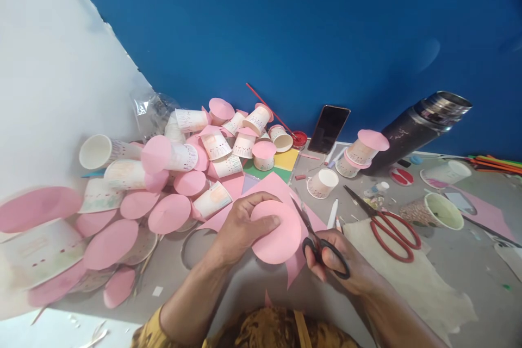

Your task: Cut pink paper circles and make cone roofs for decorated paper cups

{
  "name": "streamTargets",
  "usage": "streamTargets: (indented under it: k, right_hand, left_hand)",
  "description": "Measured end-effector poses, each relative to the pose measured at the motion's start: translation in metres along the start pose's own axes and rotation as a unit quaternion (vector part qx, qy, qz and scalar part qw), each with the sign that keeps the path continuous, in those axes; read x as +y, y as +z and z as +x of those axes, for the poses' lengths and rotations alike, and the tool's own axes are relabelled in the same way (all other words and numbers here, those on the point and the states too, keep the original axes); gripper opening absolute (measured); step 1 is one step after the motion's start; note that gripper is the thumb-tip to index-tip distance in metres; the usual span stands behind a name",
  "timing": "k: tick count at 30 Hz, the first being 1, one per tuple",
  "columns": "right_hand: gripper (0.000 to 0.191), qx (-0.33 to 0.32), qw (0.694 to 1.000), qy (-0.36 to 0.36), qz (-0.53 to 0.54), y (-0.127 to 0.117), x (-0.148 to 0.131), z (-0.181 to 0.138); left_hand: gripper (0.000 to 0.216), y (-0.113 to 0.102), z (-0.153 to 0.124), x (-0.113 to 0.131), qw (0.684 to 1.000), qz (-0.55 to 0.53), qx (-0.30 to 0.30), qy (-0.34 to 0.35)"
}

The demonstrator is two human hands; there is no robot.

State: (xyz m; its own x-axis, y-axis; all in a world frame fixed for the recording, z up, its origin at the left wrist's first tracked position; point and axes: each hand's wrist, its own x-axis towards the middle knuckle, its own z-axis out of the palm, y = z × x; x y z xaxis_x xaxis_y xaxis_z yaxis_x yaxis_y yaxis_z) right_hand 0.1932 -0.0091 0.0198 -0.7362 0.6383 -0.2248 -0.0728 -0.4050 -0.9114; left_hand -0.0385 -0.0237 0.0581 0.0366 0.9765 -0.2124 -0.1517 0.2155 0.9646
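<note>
A round pink paper disc (281,236) is pinched in my left hand (240,223), thumb on top and fingers beneath. My right hand (338,261) grips black-handled scissors (312,228) through the finger loops. Their blades stand a little apart, close to the disc's upper right edge. Under both lies a larger sheet of pink paper (271,187), with a cut pink strip (294,272) hanging below the disc. To the left, many decorated paper cups (214,144) with pink discs on them lie heaped together.
Red-handled scissors (395,236) lie on a beige cloth (375,261) at the right. Beyond stand a black flask (408,136), a phone (329,129) leaning on the blue wall, and a white paper cup (323,184). A roll of tape (183,250) sits by my left forearm.
</note>
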Motion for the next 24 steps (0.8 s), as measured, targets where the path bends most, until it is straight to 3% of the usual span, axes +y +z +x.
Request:
streamTargets:
  k: [5,9,14,17,20,24]
  right_hand:
    - [0.059,0.118,0.99,-0.069,0.035,0.001,0.004,0.003]
    - [0.049,0.184,0.982,-0.037,-0.002,0.003,0.005,0.005]
    - [0.03,0.301,0.951,-0.059,-0.048,0.005,0.008,0.01]
    - [0.034,0.365,0.927,-0.085,0.006,0.002,0.012,0.015]
    - [0.037,0.365,0.924,-0.098,0.054,0.001,0.016,0.017]
    - [0.033,0.271,0.957,-0.08,0.064,0.004,0.016,0.015]
  left_hand:
    - [0.035,0.007,-0.002,-0.001,0.989,0.148,-0.023,0.005]
    - [0.054,0.018,-0.006,0.0,0.974,0.208,-0.087,-0.015]
    - [0.056,0.026,-0.003,-0.007,0.993,0.103,-0.051,-0.021]
    - [0.038,0.029,0.001,-0.015,0.998,-0.023,-0.042,-0.033]
    - [0.032,0.033,0.003,-0.021,0.997,-0.063,-0.012,-0.049]
    - [0.034,0.035,0.003,-0.025,0.988,-0.134,0.009,-0.074]
